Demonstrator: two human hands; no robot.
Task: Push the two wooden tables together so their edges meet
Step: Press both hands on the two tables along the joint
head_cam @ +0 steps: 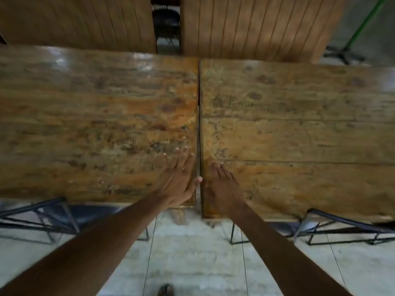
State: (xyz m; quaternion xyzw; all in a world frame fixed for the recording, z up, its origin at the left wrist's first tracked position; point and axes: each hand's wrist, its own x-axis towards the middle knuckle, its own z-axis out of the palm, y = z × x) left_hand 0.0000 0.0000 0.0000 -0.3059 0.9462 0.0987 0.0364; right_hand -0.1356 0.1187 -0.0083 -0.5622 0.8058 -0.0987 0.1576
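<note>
Two worn wooden tables stand side by side below me, the left table point(96, 124) and the right table point(299, 135). A thin dark seam runs between their inner edges, which look nearly touching. My left hand point(181, 180) lies flat on the left table's near inner corner, fingers spread, thumb at the seam. My right hand point(222, 189) rests flat on the right table's near inner corner, just across the seam. Neither hand holds anything.
Dark metal folding chairs sit tucked under the near edge, one at the left point(53, 218) and one at the right point(342, 227). Two more planked wooden tables point(245, 28) stand beyond, with a gap between them. A green pole on a black stand point(346, 54) is far right.
</note>
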